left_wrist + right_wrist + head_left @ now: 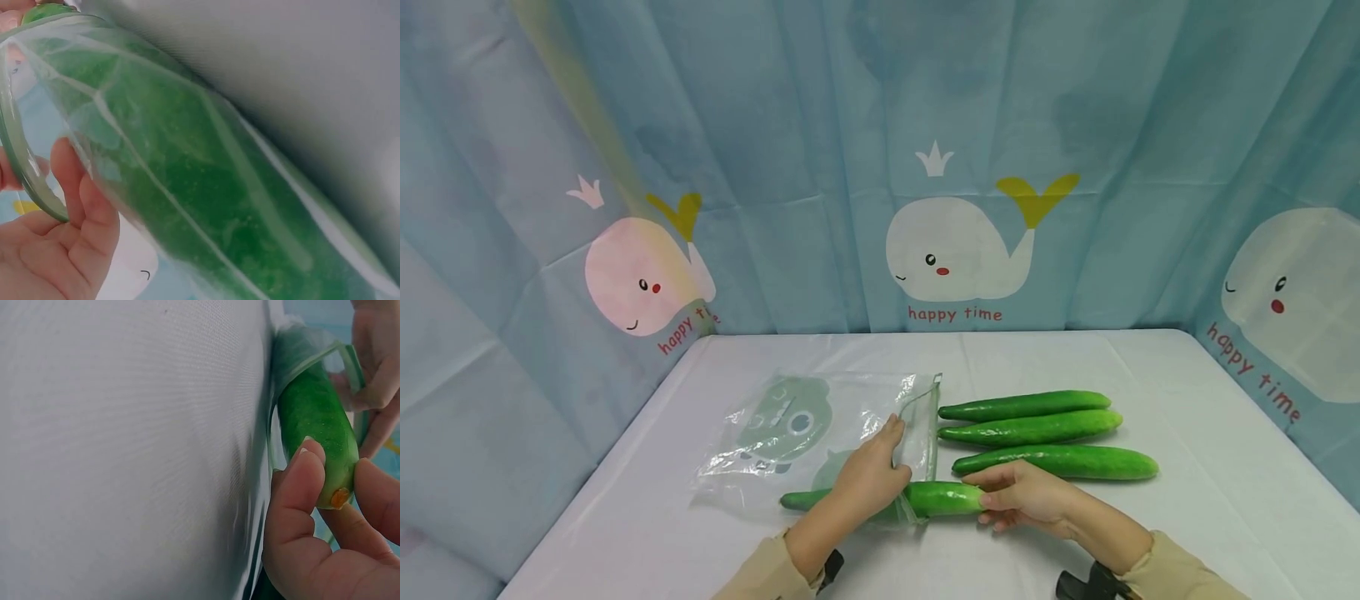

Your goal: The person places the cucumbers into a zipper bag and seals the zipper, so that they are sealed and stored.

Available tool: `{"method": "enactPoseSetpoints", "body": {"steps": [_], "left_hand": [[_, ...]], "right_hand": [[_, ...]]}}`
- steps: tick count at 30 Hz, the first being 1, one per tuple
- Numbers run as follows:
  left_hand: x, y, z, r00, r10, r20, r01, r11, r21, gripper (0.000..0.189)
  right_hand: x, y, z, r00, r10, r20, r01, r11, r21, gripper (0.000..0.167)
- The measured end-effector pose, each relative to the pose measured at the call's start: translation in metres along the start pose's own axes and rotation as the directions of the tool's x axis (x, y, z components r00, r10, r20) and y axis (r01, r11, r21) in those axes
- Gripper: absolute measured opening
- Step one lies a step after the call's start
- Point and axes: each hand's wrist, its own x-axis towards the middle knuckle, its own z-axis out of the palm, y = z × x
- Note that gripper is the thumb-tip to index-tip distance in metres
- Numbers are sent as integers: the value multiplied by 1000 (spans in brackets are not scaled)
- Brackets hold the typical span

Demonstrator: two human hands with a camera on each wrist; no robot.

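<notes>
A clear plastic bag point(857, 400) with green cartoon prints lies flat, its green-edged mouth facing right. One cucumber point(945, 498) is partly inside it, tapered end deep in the bag and thick end sticking out. My right hand point(1033, 497) grips that thick end; the right wrist view shows thumb and fingers around its orange-brown tip point(339, 498). At the bag's mouth, my left hand point(870, 472) holds the film near the edge. In the left wrist view, the cucumber point(169, 156) shows through the film beside the left fingers point(100, 215).
Three more cucumbers lie side by side right of the bag: a far one point(1026, 405), a middle one point(1033, 428) and a near one point(1067, 462) just beyond my right hand. A white cloth covers the table point(1180, 400). Blue whale-print curtains point(805, 250) stand behind and at both sides.
</notes>
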Motion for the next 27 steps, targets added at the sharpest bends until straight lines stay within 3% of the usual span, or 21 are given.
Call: {"method": "enactPoseSetpoints", "body": {"steps": [13,27], "left_hand": [[0,1,-3,999,-17,42,21,995,-93,66],[0,5,0,999,-41,10,42,985,-166,67]], "right_hand": [[4,-1,7,1000,5,-2,-5,1000,-12,46],[17,-3,24,1000,11,-14,-11,1000,12,33]]}}
